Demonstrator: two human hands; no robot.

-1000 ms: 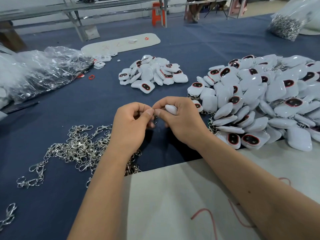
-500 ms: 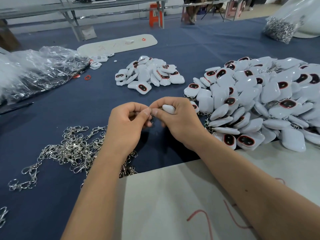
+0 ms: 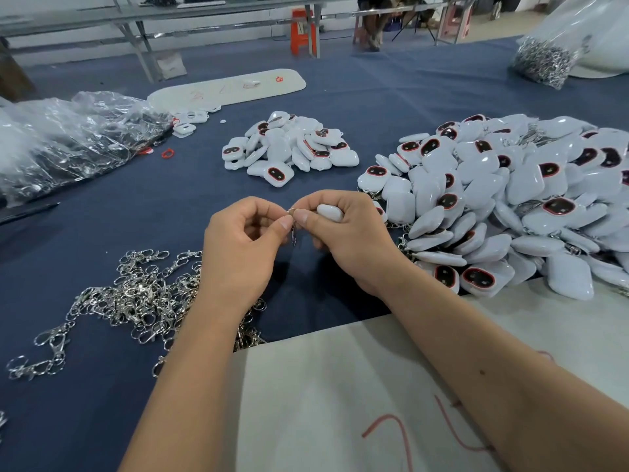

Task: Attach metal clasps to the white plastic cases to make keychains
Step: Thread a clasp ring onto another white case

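Head view: a white case (image 3: 329, 212) is gripped in the right hand (image 3: 343, 240), w/ thumb and forefinger pinching at the clasp (image 3: 294, 229), which is also pinched by the left hand (image 3: 243, 250), prob. so the ring can be worked on. Loose clasps (image 3: 143, 294) are kept left on the desk (image 3: 136, 206), finished pile (image 3: 510, 199) right, within reach.

Clasps (image 3: 136, 298) lie left, cases (image 3: 531, 206) right — hands between them.

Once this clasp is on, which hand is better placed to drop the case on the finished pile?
Right hand: it grips the white case, and the large pile lies directly beside it.
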